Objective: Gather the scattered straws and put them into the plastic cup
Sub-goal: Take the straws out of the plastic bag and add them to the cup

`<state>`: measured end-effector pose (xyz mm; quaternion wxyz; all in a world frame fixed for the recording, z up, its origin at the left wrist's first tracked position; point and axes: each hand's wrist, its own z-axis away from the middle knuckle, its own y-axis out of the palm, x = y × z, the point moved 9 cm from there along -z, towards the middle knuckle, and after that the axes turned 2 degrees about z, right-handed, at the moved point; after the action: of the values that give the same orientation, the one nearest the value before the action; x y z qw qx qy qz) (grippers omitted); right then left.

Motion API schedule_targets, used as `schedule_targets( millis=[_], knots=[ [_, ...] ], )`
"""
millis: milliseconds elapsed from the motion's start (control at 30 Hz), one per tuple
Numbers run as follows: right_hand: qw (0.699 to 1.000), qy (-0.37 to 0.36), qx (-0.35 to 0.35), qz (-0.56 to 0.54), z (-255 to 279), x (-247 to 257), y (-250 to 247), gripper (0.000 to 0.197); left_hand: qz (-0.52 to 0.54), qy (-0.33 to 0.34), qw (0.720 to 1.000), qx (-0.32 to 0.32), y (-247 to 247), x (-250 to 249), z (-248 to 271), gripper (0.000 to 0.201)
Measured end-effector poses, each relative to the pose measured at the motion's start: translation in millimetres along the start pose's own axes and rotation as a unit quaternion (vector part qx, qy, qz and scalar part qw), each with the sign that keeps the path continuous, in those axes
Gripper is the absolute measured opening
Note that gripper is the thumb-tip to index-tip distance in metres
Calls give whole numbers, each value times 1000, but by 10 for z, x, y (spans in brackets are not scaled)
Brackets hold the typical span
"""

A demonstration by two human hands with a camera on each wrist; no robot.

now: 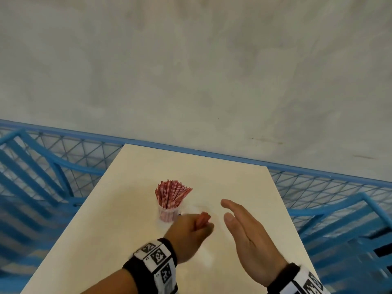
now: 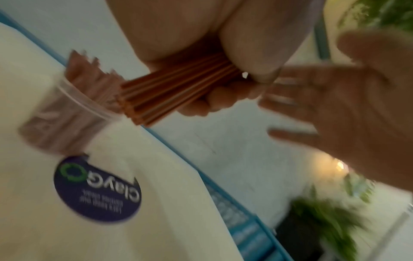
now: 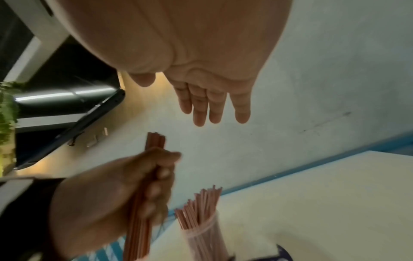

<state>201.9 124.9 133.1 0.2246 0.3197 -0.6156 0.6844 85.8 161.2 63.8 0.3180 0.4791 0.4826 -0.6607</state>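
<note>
Beside the cup (image 1: 168,213), my left hand (image 1: 188,232) grips a bundle (image 2: 178,88); right hand (image 1: 248,234) flat, empty. Next: upend bundle into cup.

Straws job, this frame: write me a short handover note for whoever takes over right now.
Left hand: grips a bundle of straws just right of the plastic cup.
Right hand: open, flat, holding nothing, further right.
Cup stands upright on the table, already packed with straws.
Done: most straws are in the cup; no loose ones visible on the table.
Left: drop the held bundle into the cup.
</note>
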Motion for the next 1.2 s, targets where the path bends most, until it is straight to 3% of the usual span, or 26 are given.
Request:
schedule_targets(
  millis=[167,233,300,400,467,533,633,700,800,900,1000,1067,1133,1200],
  knots=[
    [998,58,-10,-18,53,-594,131,52,87,-16,974,-210,-1069,-19,-434,44],
    [996,91,3,-21,89,-809,268,45,116,-12,960,-253,-1311,0,-643,41],
    [994,104,3,-21,149,-957,383,46,99,-5,959,-266,-1399,37,-802,35],
    [996,94,3,-5,205,-1124,556,74,91,-15,959,-269,-1357,269,-996,25],
    [995,101,-8,-11,235,-1191,590,67,66,-38,958,-275,-1290,523,-1074,10],
    [994,106,-29,-21,236,-1243,577,54,36,-78,959,-271,-1217,789,-1123,20],
    [993,118,-10,10,188,-1318,616,68,-36,-114,953,-277,-1147,1002,-1079,47],
    [992,120,11,44,153,-1431,694,85,-66,-104,955,-269,-1102,1039,-1022,50],
    [988,95,35,121,99,-1586,850,102,-144,-75,960,-227,-1035,956,-987,38],
    [973,112,92,179,88,-1684,946,114,-211,-20,956,-205,-1018,723,-978,57],
    [964,118,134,199,115,-1670,958,90,-309,21,944,-113,-850,568,-1058,62],
    [951,112,154,245,121,-1699,1017,96,-388,9,921,-38,-692,618,-1100,59],
    [934,133,213,255,220,-1732,1105,99,-429,-12,903,-8,-626,687,-1101,57],
    [920,148,233,279,257,-1754,1122,83,-460,-27,888,-2,-596,740,-1098,58]
  ],
)
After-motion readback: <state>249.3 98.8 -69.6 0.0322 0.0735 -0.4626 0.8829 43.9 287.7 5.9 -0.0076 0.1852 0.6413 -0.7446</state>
